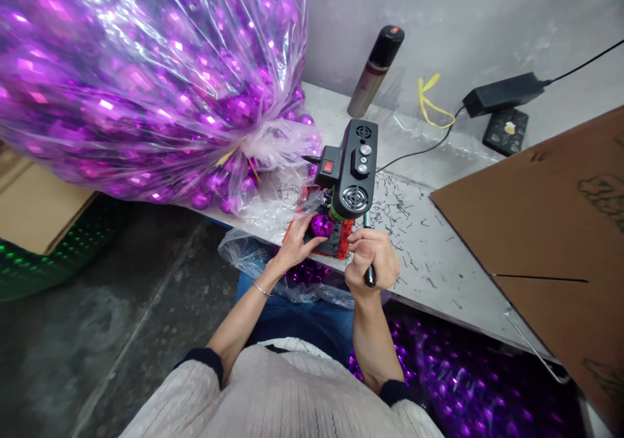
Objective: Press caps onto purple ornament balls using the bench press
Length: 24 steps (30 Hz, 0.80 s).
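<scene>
A shiny purple ball ornament (322, 225) sits on the dark base of a small black bench drill press (358, 165), under its head. My left hand (295, 243) holds the ball from the left, thumb in front and fingers behind. Wrapped round the black grip of the press's lever (370, 275) is my right hand (373, 259). The drill head hides what lies directly beneath it, so I cannot tell whether its tip touches the ball. Red material (345, 240) shows around the base.
A huge clear bag of purple balls (160, 87) bulges at the left. Dark shavings (414, 223) litter the worktop. Behind the press stand a spray can (375, 71), a yellow tie (431, 103) and a power adapter (504, 93). A cardboard box (546, 230) borders the right.
</scene>
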Tool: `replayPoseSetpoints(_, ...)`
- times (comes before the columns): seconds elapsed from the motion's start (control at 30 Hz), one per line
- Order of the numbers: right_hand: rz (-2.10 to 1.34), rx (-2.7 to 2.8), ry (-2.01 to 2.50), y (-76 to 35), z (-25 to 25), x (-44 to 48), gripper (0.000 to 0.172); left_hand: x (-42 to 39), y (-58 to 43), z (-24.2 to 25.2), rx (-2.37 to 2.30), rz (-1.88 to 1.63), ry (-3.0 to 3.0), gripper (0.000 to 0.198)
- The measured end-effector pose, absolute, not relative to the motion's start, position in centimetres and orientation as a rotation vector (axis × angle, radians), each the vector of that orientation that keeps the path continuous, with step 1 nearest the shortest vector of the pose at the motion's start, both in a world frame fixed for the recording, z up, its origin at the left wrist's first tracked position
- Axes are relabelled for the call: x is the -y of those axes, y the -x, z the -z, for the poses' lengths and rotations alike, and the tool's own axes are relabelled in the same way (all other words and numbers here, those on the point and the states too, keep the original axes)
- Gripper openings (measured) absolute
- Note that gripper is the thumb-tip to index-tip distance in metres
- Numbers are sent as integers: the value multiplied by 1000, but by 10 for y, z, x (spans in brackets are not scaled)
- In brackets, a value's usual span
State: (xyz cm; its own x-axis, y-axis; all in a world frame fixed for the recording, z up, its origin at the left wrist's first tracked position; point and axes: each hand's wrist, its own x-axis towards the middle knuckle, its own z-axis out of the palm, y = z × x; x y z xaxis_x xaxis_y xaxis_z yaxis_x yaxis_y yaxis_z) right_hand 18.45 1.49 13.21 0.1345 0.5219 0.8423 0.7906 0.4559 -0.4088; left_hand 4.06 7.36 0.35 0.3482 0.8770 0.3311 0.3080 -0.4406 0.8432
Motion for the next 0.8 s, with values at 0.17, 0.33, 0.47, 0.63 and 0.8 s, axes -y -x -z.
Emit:
replayPoseSetpoints(0.17,287,1514,1177,-184,-133,-15,22,-75,-47,-8,-1035,-1055,-1985,70)
replayPoseSetpoints(0.33,281,1520,1182,-184,-131,-15,21,-76,-52,-6,-1091,-1046,-1988,66)
replayPoseSetpoints(0.47,271,1521,1168,-185,-127,-14,20,-76,-52,-2,-1089,-1051,-1984,65)
replayPoseSetpoints(0.63,279,1540,1165,-185,-116,-13,20,-76,-52,-2,-1079,-1066,-1974,67)
replayPoseSetpoints(0.8,334,1517,1076,-184,-97,-18,21,-76,-52,-4,-1068,-1071,-1953,66)
